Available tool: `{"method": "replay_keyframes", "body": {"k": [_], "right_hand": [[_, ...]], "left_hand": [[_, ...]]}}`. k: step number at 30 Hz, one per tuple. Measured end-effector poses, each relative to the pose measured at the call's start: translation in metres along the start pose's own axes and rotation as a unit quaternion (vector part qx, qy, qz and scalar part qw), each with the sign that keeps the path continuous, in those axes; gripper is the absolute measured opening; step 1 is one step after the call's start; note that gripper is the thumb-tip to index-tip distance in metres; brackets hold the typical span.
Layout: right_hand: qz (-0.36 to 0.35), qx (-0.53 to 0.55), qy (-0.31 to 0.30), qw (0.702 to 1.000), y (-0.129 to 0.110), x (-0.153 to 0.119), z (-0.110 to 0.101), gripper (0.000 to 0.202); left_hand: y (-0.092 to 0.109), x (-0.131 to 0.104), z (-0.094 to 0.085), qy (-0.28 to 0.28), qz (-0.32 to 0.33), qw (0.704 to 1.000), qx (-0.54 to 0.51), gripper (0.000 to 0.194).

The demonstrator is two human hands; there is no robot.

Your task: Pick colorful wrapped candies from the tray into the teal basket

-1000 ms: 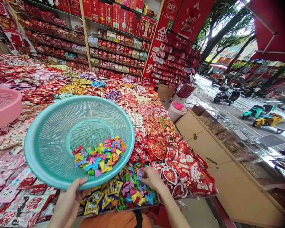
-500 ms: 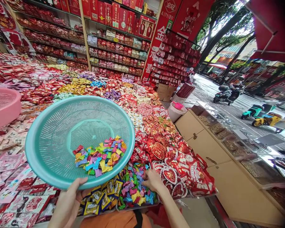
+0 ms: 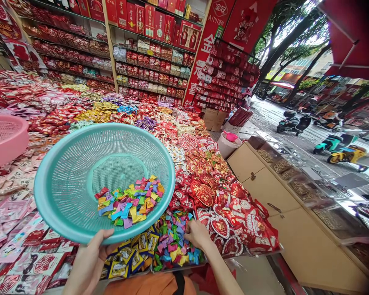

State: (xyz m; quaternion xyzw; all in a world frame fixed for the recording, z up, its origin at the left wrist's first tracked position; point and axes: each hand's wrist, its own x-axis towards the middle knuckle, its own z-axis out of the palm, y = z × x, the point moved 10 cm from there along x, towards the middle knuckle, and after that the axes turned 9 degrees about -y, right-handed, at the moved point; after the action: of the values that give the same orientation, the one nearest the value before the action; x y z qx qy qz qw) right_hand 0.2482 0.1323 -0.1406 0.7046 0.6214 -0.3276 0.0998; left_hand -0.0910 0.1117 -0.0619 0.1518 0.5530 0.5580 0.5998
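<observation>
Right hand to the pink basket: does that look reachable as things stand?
Probably not directly: the wide turquoise basket, held at its near rim by the left hand, lies between the right hand and the pink basket at the picture's left edge.

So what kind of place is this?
Probably a sweet shop open to the street: there are heaps of wrapped sweets, shelves with red boxes, and a teal scooter outside.
</observation>
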Motion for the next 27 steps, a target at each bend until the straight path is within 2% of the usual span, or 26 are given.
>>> {"method": "replay_keyframes", "body": {"k": [4, 8, 11, 14, 18, 21, 24, 27], "right_hand": [[-0.021, 0.030, 0.010, 0.999, -0.001, -0.002, -0.003, 0.008], [-0.077, 0.094, 0.024, 0.992, -0.008, -0.008, -0.013, 0.010], [-0.113, 0.138, 0.032, 0.983, -0.013, -0.017, -0.029, 0.010], [-0.148, 0.166, 0.054, 0.974, -0.026, -0.032, -0.059, 0.009], [-0.214, 0.198, 0.105, 0.951, -0.060, -0.048, -0.109, 0.010], [-0.256, 0.199, 0.147, 0.935, -0.095, -0.049, -0.133, 0.010], [-0.273, 0.166, 0.172, 0.932, -0.129, -0.040, -0.137, 0.011], [-0.254, 0.133, 0.195, 0.938, -0.152, -0.027, -0.134, 0.012]], "left_hand": [[-0.001, 0.001, -0.001, -0.006, -0.002, 1.000, 0.000, 0.031], [-0.001, 0.001, -0.002, 0.000, -0.001, 1.000, -0.002, 0.030], [-0.001, 0.000, 0.000, 0.005, -0.002, 1.000, -0.003, 0.030], [-0.003, -0.001, 0.001, 0.005, -0.001, 1.000, -0.002, 0.030], [-0.011, -0.003, 0.001, 0.007, -0.019, 1.000, -0.004, 0.028], [-0.019, -0.003, 0.004, -0.007, -0.029, 1.000, -0.007, 0.027], [-0.024, -0.004, 0.006, -0.011, -0.037, 0.999, -0.004, 0.025], [-0.028, -0.005, 0.008, -0.008, -0.046, 0.999, -0.002, 0.022]]}}
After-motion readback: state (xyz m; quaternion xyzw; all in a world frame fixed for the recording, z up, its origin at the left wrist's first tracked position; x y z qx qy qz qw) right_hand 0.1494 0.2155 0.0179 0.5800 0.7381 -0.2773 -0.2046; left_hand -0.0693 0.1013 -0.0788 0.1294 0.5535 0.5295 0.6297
